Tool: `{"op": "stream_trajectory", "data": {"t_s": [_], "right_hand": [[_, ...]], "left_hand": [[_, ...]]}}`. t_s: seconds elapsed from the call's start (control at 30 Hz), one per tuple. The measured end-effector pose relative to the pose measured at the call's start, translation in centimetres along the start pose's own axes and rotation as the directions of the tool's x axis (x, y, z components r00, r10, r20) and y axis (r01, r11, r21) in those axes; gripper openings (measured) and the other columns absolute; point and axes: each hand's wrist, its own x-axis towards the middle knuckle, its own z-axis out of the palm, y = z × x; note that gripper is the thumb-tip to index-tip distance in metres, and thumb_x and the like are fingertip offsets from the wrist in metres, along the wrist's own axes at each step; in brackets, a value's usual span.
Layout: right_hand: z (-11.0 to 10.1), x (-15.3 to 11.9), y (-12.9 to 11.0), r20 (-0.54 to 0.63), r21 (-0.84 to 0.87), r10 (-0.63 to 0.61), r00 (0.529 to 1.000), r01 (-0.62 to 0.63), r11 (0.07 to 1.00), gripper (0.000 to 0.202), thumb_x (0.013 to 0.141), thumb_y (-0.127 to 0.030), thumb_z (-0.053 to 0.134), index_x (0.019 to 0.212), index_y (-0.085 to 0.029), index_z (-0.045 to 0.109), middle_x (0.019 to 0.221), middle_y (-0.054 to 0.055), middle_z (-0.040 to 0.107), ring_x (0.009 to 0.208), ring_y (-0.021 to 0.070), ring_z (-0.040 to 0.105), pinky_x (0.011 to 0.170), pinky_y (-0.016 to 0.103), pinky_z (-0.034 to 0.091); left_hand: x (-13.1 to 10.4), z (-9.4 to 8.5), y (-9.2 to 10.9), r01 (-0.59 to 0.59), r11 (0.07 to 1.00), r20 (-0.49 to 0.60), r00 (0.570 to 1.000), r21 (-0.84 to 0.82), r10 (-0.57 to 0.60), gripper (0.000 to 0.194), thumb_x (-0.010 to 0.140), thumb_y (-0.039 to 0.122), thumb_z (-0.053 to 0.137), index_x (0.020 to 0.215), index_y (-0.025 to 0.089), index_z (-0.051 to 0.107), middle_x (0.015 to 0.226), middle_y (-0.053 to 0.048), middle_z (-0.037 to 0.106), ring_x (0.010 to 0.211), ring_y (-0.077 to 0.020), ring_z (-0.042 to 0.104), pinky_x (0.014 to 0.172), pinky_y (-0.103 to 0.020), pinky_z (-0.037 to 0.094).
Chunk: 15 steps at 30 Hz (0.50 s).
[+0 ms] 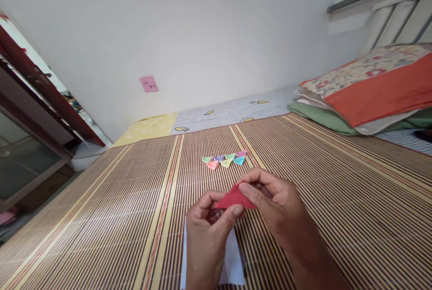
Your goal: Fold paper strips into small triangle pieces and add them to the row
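Observation:
A red folded paper triangle [233, 197] is held between both hands above the striped mat. My left hand [209, 227] pinches its lower left part, with the thumb on the near face. My right hand [275, 200] grips its upper right part, thumb in front and fingers behind. Beyond the hands lie several small folded paper triangles [226, 163] in two rows, in green, purple, pink, orange, yellow and blue. A white sheet of paper [232, 258] lies beneath my left hand and is partly hidden by it.
The striped bamboo mat [111, 218] spreads over the bed up to a patterned sheet [229, 112] along the wall. Folded bedding [374, 85] is stacked at the right. A pink note [149, 83] is stuck on the wall. At the left is a red door frame [50, 83].

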Motion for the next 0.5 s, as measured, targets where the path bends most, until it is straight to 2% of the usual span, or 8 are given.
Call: {"op": "stream_trajectory", "data": {"t_s": [0.2, 0.3, 0.4, 0.5], "right_hand": [[-0.34, 0.10, 0.32, 0.001, -0.037, 0.003, 1.000, -0.003, 0.999, 0.017, 0.096, -0.030, 0.067, 0.081, -0.021, 0.067, 0.070, -0.003, 0.065, 0.065, 0.0122, 0.059, 0.062, 0.024, 0.048], [-0.65, 0.18, 0.15, 0.018, -0.071, 0.008, 1.000, -0.007, 0.997, 0.017, 0.096, -0.029, 0.066, 0.081, -0.021, 0.067, 0.070, -0.004, 0.065, 0.064, 0.0122, 0.058, 0.062, 0.024, 0.047], [-0.90, 0.15, -0.20, 0.106, -0.155, 0.007, 0.994, 0.010, 0.988, 0.014, 0.093, -0.022, 0.066, 0.080, -0.020, 0.069, 0.073, -0.002, 0.067, 0.069, 0.0133, 0.060, 0.065, 0.025, 0.048], [-0.94, -0.03, -0.44, 0.175, -0.191, 0.018, 0.984, 0.016, 0.981, 0.011, 0.091, -0.020, 0.067, 0.081, -0.020, 0.071, 0.076, -0.002, 0.069, 0.073, 0.0147, 0.063, 0.069, 0.027, 0.049]], "left_hand": [[-0.35, -0.06, 0.02, -0.034, 0.993, 0.029, 0.999, 0.109, 0.031, 0.027, 0.085, 0.038, 0.079, 0.068, 0.019, 0.072, 0.061, -0.002, 0.073, 0.058, -0.0117, 0.062, 0.058, -0.020, 0.047], [-0.30, -0.02, 0.32, -0.057, 0.991, 0.052, 0.997, 0.122, 0.052, 0.023, 0.084, 0.040, 0.080, 0.074, 0.020, 0.074, 0.067, -0.002, 0.072, 0.063, -0.0133, 0.062, 0.063, -0.022, 0.049], [-0.01, -0.17, 0.47, -0.053, 0.991, 0.104, 0.994, 0.126, 0.040, 0.021, 0.078, 0.037, 0.085, 0.081, 0.020, 0.075, 0.077, -0.002, 0.072, 0.073, -0.0157, 0.063, 0.070, -0.025, 0.049], [0.20, -0.50, 0.31, -0.016, 0.990, 0.141, 0.990, 0.139, -0.004, 0.023, 0.079, 0.037, 0.084, 0.075, 0.019, 0.071, 0.072, 0.000, 0.066, 0.071, -0.0148, 0.058, 0.068, -0.025, 0.047]]}}
